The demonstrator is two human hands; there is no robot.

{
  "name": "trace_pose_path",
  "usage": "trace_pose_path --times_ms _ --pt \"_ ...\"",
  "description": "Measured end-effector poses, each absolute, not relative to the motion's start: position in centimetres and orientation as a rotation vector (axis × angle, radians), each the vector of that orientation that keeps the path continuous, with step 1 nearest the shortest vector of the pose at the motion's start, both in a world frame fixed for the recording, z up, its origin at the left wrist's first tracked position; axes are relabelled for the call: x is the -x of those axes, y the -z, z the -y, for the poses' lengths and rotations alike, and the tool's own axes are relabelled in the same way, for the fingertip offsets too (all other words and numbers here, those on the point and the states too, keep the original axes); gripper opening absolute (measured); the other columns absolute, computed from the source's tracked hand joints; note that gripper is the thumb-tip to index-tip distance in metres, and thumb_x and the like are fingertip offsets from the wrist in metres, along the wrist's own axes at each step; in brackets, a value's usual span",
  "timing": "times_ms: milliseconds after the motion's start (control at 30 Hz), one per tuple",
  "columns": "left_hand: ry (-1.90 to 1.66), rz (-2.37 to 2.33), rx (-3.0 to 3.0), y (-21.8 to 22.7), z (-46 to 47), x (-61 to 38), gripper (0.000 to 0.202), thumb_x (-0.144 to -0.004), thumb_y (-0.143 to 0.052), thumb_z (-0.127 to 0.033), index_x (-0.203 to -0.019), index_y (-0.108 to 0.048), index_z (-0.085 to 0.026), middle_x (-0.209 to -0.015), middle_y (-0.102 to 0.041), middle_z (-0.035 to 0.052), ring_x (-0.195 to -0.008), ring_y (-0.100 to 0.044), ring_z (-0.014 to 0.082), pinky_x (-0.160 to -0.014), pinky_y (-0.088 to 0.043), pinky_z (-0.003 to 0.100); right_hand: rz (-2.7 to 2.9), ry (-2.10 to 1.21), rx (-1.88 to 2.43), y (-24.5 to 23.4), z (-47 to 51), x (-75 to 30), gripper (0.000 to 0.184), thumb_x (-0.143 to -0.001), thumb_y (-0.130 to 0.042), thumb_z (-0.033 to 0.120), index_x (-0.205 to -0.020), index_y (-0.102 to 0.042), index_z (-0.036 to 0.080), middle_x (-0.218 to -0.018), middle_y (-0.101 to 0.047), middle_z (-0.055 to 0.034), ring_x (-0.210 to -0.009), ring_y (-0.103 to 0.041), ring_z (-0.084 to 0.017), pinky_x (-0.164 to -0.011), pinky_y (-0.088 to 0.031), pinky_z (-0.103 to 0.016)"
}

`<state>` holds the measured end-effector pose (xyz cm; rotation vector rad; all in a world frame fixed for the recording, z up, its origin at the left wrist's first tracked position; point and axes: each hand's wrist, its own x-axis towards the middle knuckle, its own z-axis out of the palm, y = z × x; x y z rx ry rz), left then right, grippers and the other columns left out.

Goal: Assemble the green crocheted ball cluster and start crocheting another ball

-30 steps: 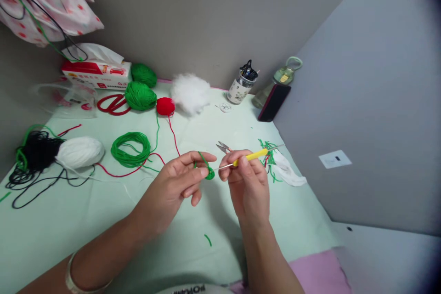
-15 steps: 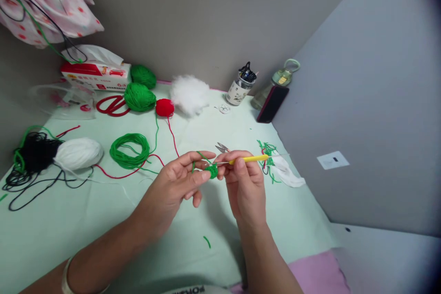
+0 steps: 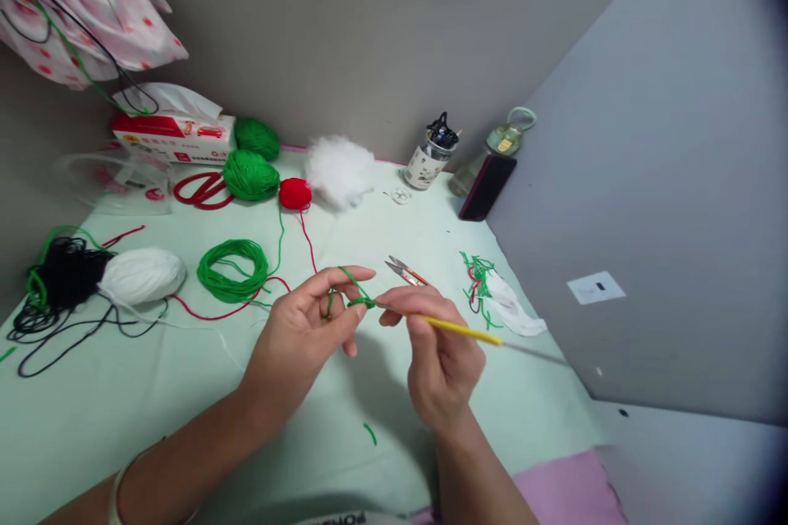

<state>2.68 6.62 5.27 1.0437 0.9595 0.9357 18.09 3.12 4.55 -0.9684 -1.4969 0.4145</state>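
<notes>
My left hand (image 3: 308, 328) pinches a small piece of green crochet (image 3: 362, 303) between thumb and fingers. Green yarn (image 3: 355, 279) runs from the piece up over the raised index finger. My right hand (image 3: 440, 349) grips a crochet hook (image 3: 465, 330) by its yellow handle; the hook's tip meets the crochet piece, and its thin metal rear end points down to the right. Fingers partly hide the piece. Just beyond my right hand lie small thread snips (image 3: 403, 270) with orange handles.
On the left are a green yarn coil (image 3: 209, 271), a white yarn ball (image 3: 144, 273) and black yarn (image 3: 67, 283). Behind stand green balls (image 3: 251, 175), a red ball (image 3: 295, 194), white stuffing (image 3: 340, 171), and red-handled scissors (image 3: 202, 190). Yarn scraps (image 3: 480, 279) and a phone (image 3: 488, 187) are right.
My right hand has turned and moved slightly right and down, tilting the hook's rear end downward. The snips show more fully. The crochet piece now appears edge-on in my left hand.
</notes>
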Motion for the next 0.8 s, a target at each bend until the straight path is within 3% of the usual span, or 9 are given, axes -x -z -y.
trace_pose_path --times_ms 167,267,400,500,567,700,800 --pt "-0.992 -0.927 -0.935 -5.3 -6.2 -3.4 0.045 -0.08 -0.078 -0.026 -0.124 -0.068 -0.027 -0.084 -0.058 -0.0038 -0.052 -0.051 0.0041 -0.053 -0.047 0.019 1.794 0.043 1.068 -3.8 -2.7 -17.9 0.026 -0.095 -0.054 0.008 -0.116 -0.067 0.019 -0.102 -0.071 -0.0088 -0.093 -0.069 -0.018 -0.076 -0.058 -0.03" --pt "-0.878 -0.789 -0.696 -5.6 -6.4 -3.3 0.048 -0.081 -0.079 -0.029 -0.127 -0.067 -0.024 -0.069 -0.049 -0.0071 -0.045 -0.035 0.0017 -0.045 -0.039 0.015 1.83 0.219 1.145 -3.6 -2.6 -17.9 0.033 -0.092 -0.062 0.008 -0.12 -0.069 0.024 -0.108 -0.071 -0.0084 -0.096 -0.068 -0.019 -0.078 -0.058 -0.031" --pt "-0.776 -0.692 -0.496 -6.2 -7.1 -2.8 0.038 -0.08 -0.08 -0.026 -0.116 -0.073 -0.016 -0.058 -0.032 -0.0108 -0.046 -0.015 0.0014 -0.04 -0.029 0.011 1.49 -0.257 1.113 -4.2 -3.0 -18.0 0.026 -0.097 -0.054 0.013 -0.111 -0.072 0.027 -0.095 -0.072 -0.0061 -0.084 -0.068 -0.02 -0.076 -0.057 -0.038" --pt "-0.828 -0.683 -0.541 -6.4 -7.3 -2.6 0.036 -0.08 -0.079 -0.024 -0.115 -0.074 -0.019 -0.062 -0.041 -0.0092 -0.044 -0.016 0.0008 -0.039 -0.03 0.012 1.191 -0.591 1.021 -4.8 -3.5 -18.0 0.022 -0.1 -0.051 0.021 -0.097 -0.073 0.025 -0.084 -0.07 -0.0039 -0.069 -0.063 -0.016 -0.068 -0.054 -0.035" --pt "-0.841 -0.687 -0.601 -6.3 -7.2 -2.7 0.037 -0.081 -0.079 -0.024 -0.117 -0.073 -0.022 -0.069 -0.052 -0.0071 -0.043 -0.019 0.0002 -0.04 -0.033 0.014 1.19 -0.68 0.994 -5.0 -3.8 -17.8 0.02 -0.099 -0.054 0.023 -0.094 -0.074 0.024 -0.087 -0.071 -0.0043 -0.071 -0.063 -0.016 -0.066 -0.054 -0.034" --pt "-0.873 -0.725 -0.681 -5.9 -6.9 -3.2 0.038 -0.081 -0.079 -0.025 -0.118 -0.073 -0.025 -0.091 -0.063 -0.0027 -0.046 -0.028 -0.0004 -0.047 -0.044 0.016 1.302 -0.558 1.071 -4.8 -3.6 -17.4 0.023 -0.097 -0.055 0.015 -0.099 -0.075 0.027 -0.091 -0.074 -0.0031 -0.076 -0.066 -0.016 -0.07 -0.055 -0.033" --pt "-0.884 -0.735 -0.643 -5.6 -6.7 -3.4 0.04 -0.08 -0.08 -0.025 -0.119 -0.072 -0.024 -0.083 -0.061 -0.0042 -0.046 -0.029 -0.0001 -0.049 -0.044 0.016 1.474 -0.352 1.111 -4.3 -3.1 -17.4 0.032 -0.094 -0.057 0.008 -0.11 -0.074 0.03 -0.099 -0.073 -0.0044 -0.086 -0.068 -0.018 -0.075 -0.056 -0.035"
